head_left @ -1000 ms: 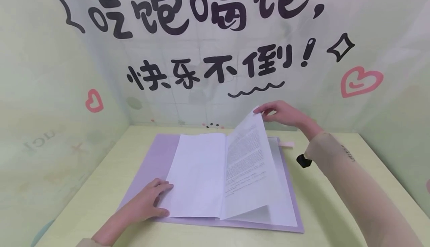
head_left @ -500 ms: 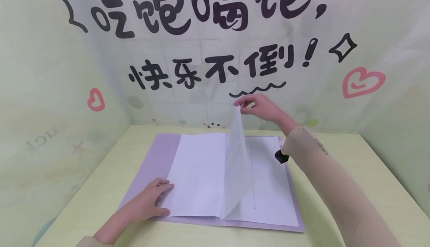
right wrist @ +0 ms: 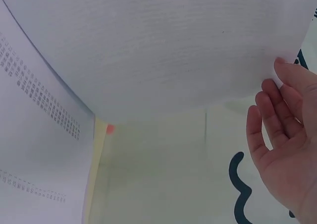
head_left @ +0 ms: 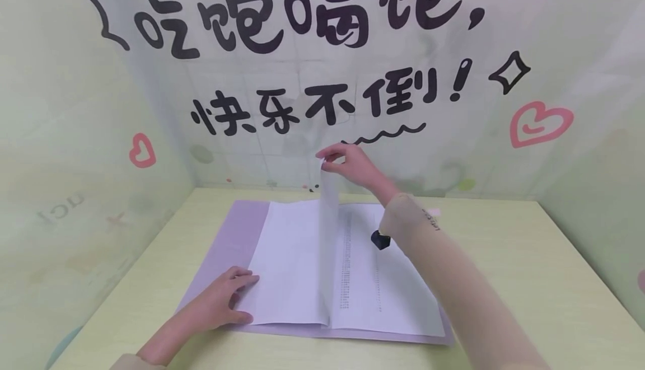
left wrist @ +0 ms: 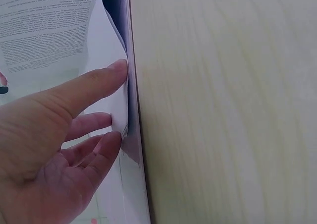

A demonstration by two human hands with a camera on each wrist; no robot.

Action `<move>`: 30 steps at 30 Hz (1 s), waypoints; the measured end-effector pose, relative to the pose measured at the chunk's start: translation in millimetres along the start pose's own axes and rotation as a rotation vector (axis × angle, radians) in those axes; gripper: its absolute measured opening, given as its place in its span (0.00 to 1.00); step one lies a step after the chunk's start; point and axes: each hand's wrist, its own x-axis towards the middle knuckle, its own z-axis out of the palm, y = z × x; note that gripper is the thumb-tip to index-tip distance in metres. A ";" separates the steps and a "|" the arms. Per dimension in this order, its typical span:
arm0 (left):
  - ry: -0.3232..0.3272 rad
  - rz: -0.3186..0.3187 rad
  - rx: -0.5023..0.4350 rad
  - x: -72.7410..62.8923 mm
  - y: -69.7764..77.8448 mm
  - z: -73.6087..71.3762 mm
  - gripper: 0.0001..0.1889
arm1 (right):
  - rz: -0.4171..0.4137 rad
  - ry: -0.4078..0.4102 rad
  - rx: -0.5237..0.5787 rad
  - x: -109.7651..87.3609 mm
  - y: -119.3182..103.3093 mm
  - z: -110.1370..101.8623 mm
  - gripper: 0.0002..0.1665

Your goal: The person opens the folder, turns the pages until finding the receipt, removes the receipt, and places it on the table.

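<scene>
At the near left, a pale sleeve is seen behind the left hand, which is rested, thumb and fingers spread apart, at the near left corner of the left-hand pages; in the left wrist view that corner is touched by the thumb and fingertips. From the near right, the right sleeve is stretched over the right-hand page, and a black object is seen below its cuff. Beneath the pages, a purple folder is laid flat on the pale counter. Between the two sides, a lifted sheet is held nearly upright, seen almost edge-on; columns of small print are shown on the right-hand page beside it. The sheet's far top corner is pinched by the thumb and fingers of the right hand. At the folder's far right, a pink tab is partly hidden by the sleeve. Behind everything, the wall is printed with dark characters and pink hearts.
</scene>
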 end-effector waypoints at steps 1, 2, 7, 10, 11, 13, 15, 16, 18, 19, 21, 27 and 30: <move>0.001 0.000 0.001 -0.2 -0.5 0.1 0.40 | -0.007 0.005 0.004 2.1 -0.6 4.1 0.18; 0.003 0.001 0.007 -0.4 -0.7 0.2 0.39 | -0.016 0.009 0.009 4.2 -1.4 8.2 0.18; 0.011 -0.009 0.037 -0.4 0.0 -1.1 0.40 | -0.055 0.003 0.022 14.3 -5.2 26.6 0.18; 0.013 -0.016 0.039 0.3 0.0 -2.5 0.39 | -0.070 -0.052 0.038 17.7 -7.1 36.9 0.23; 0.013 -0.018 0.039 0.4 -0.3 -2.6 0.39 | -0.069 -0.076 0.041 18.2 -7.2 40.7 0.24; 0.015 -0.021 0.037 0.0 -1.3 -2.0 0.39 | -0.072 -0.135 0.063 17.8 -6.8 48.2 0.29; 0.019 -0.020 0.031 -0.8 -2.1 -1.0 0.38 | -0.072 -0.187 0.085 16.4 -6.1 55.7 0.32; 0.022 -0.016 0.022 -1.2 -2.8 -0.6 0.38 | -0.073 -0.203 0.091 16.3 -5.3 59.6 0.33; 0.030 -0.008 0.006 -1.9 -4.1 0.0 0.37 | -0.073 -0.228 0.104 15.9 -2.2 67.4 0.35; 0.036 0.002 0.000 -2.1 -4.9 0.3 0.36 | -0.073 -0.234 0.104 15.9 -0.4 71.1 0.35; 0.042 0.013 -0.014 -2.2 -6.3 0.4 0.35 | -0.076 -0.242 0.095 16.5 4.7 78.9 0.36; 0.064 0.033 -0.042 -4.1 -10.1 0.9 0.37 | -0.076 -0.270 0.081 16.6 18.7 102.5 0.40; 0.075 0.068 -0.056 -4.8 -12.3 1.9 0.36 | -0.053 -0.287 0.038 16.3 26.0 115.3 0.43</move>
